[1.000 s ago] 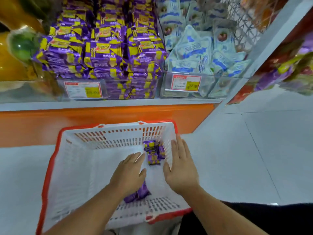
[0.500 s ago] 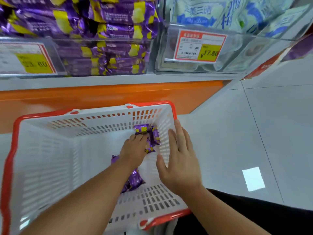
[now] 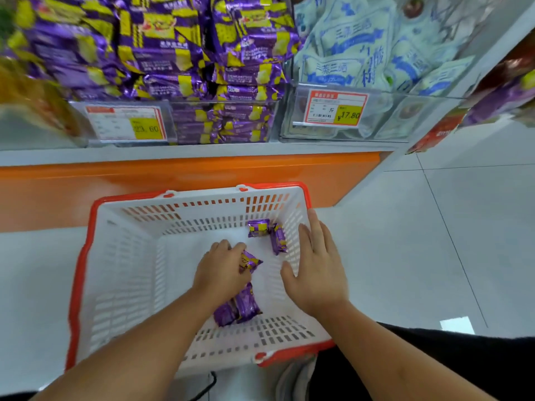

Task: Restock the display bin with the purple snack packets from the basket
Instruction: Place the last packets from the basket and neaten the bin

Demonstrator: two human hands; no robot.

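A white basket with a red rim [image 3: 86, 256] sits on the floor below the shelf. Inside it, my left hand [image 3: 223, 270] closes on a purple snack packet [image 3: 250, 261]. Two more purple packets [image 3: 266, 231] lie in the far right corner, and another pair [image 3: 238, 308] lies under my left wrist. My right hand [image 3: 315, 270] rests flat, fingers apart, on the basket's right wall. Above, the clear display bin [image 3: 173, 123] holds stacked purple and yellow packets [image 3: 202, 53].
A neighbouring clear bin [image 3: 405, 117] with pale blue packets stands to the right, with price tags on both bins. An orange shelf base [image 3: 173, 175] runs behind the basket. White tiled floor spreads to the right. My dark-clothed leg is at the bottom right.
My left hand has drawn back from the far corner packets and curled round one packet in the basket's middle. The right hand stayed on the basket's side.
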